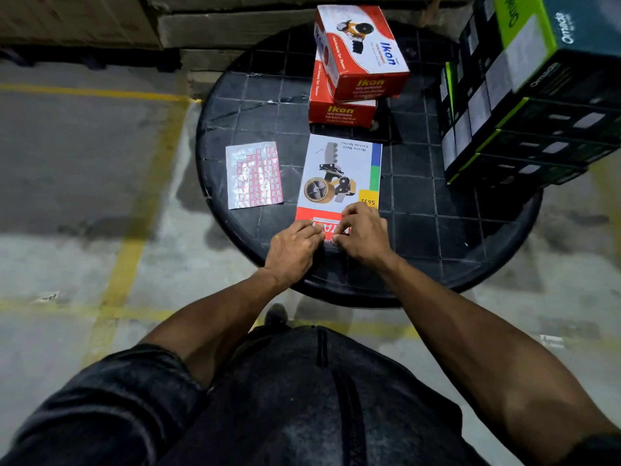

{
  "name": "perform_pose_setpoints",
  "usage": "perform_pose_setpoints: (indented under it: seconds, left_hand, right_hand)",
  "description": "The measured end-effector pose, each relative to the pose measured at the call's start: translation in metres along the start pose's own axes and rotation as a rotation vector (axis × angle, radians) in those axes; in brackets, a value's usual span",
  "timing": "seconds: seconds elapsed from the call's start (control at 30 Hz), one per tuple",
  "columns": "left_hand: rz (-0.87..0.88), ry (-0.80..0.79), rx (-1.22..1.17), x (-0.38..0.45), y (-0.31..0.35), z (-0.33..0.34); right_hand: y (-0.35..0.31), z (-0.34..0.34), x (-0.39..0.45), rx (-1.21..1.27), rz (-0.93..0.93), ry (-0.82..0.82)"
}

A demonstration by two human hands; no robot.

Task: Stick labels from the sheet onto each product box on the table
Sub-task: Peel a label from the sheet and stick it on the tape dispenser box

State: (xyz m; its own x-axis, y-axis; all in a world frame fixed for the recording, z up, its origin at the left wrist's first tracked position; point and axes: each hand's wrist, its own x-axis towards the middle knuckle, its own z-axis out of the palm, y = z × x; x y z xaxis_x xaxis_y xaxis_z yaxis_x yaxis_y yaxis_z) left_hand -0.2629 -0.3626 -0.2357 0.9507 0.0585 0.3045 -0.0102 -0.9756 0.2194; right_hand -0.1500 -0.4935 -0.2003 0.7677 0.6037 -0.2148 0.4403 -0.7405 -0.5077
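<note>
A flat white cardboard product box [339, 176], printed with a tape dispenser photo, "Heavy Duty Carton Sealer" and a yellow "S632" patch, is lying near the near edge of the round black plastic grid-patterned table [470, 230], its long axis running from near edge to far edge. The left hand [293, 245] and right hand [361, 235] are both resting curled-fingered on its red near end, pinching something too small to make out. A glossy sheet of red-bordered labels [253, 175] is lying just left; two stacked red-and-white "Ikon" tape-dispenser boxes [353, 65] are sitting at the far edge.
</note>
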Motion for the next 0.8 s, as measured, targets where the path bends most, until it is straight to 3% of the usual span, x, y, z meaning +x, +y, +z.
perform_pose_setpoints:
  seconds: [0.37,0.57,0.8]
  left_hand:
    - [-0.005,-0.028,0.002,0.000,-0.001,-0.001]
    - [0.000,-0.011,-0.009,0.001,0.000,-0.003]
    - [-0.007,-0.023,-0.001,0.001,0.001,-0.002]
  right_hand:
    - [-0.008,-0.009,0.025,0.047,0.187,-0.059]
    - [0.000,-0.011,0.020,0.019,0.073,-0.118]
    - [-0.004,-0.001,0.021,0.026,0.118,0.002]
